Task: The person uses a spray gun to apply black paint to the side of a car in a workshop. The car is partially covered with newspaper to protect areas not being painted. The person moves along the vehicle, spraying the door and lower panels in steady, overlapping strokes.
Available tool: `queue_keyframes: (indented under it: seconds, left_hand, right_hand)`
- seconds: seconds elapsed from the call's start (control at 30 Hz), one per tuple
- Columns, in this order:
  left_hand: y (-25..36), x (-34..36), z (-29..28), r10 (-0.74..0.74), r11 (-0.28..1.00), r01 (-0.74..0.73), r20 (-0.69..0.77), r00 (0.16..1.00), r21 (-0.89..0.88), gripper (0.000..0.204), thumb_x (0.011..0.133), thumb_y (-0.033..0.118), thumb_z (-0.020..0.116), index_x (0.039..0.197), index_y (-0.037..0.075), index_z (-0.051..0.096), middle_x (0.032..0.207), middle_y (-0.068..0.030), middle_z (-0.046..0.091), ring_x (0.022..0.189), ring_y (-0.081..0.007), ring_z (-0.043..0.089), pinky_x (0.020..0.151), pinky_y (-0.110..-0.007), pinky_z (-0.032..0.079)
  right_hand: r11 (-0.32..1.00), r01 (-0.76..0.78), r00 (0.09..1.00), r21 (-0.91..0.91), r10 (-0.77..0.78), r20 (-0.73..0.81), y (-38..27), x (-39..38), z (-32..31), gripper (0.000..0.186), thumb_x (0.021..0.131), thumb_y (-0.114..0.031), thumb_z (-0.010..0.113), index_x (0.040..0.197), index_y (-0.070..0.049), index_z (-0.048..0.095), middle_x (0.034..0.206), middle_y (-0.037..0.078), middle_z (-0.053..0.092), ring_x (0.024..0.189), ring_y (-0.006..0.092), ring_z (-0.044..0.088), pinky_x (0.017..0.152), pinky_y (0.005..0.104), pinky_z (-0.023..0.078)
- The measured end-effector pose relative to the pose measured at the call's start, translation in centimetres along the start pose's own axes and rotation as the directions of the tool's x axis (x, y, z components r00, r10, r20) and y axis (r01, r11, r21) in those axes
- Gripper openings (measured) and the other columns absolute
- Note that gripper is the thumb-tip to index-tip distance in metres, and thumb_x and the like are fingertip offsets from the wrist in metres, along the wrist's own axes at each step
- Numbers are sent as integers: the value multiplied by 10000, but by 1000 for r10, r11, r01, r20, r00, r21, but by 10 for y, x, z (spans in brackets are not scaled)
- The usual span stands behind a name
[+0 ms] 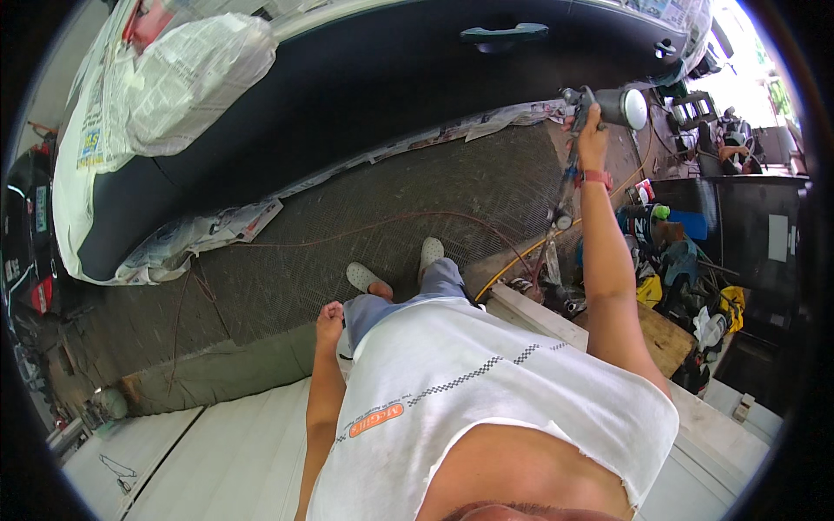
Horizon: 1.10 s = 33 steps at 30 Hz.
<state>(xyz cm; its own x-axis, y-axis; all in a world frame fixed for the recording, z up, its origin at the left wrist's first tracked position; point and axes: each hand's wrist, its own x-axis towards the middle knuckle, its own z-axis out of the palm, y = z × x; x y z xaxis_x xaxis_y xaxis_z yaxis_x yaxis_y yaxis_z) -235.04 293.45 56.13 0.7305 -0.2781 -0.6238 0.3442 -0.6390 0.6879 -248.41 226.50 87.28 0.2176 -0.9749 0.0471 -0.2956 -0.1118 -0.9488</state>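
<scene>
My right hand (pixel 593 141), at the end of an outstretched arm, is closed round the handle of a spray gun (pixel 624 108) with a grey cup. The gun is close to the lower right part of a matte black car side (pixel 373 95). Below my grip hangs an air line with a round gauge (pixel 563 222). My left hand (pixel 330 319) hangs beside my thigh, fingers curled, with nothing visible in it. The car side carries a door handle (pixel 506 33). Newspaper and plastic cover the side mirror (pixel 200 82), and more masking paper (pixel 382 154) runs along the bottom edge.
A thin reddish hose (pixel 373 222) crosses the dark textured floor (pixel 365 195) by my feet, and a yellow hose (pixel 512 264) lies to the right. Cluttered tools and bags (pixel 682 265) crowd the right side by a black cabinet (pixel 747 221). White panels (pixel 234 451) are behind me.
</scene>
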Motion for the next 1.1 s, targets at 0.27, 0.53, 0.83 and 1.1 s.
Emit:
queue_keyframes:
  seconds: [0.27,0.53,0.83,1.1]
  left_hand:
    - [-39,-16,0,-13,999,15,29,999,-37,274,959,256,699,1141,52,691,894,-39,707,783,-118,632,717,-290,511]
    - [-71,-35,-29,-126,980,122,-12,992,-159,324,928,303,747,1128,53,701,897,-23,706,744,-123,621,690,-299,511]
    - [-103,-23,-65,-51,959,35,-48,998,-282,339,941,331,738,1122,48,694,873,-16,683,730,-102,591,654,-278,491]
    - [-111,-36,-106,-75,984,61,-84,994,-167,307,965,298,707,1083,15,690,851,-36,687,746,-121,607,682,-298,508]
  right_hand:
    - [997,77,971,14,-72,-226,-43,28,10,629,1056,-556,420,1036,3,707,791,97,720,642,173,693,450,297,518]
    - [982,-64,931,175,-4,366,-89,-130,138,545,1066,-496,465,1018,3,677,811,78,699,639,126,660,437,251,477]
    - [971,-17,689,237,-160,707,-131,-303,312,468,1047,-425,550,1163,3,700,761,50,678,663,93,629,584,276,504]
    - [942,-139,540,305,-186,821,-160,-370,388,511,1065,-458,500,1248,-6,651,815,48,672,676,99,639,436,237,463]
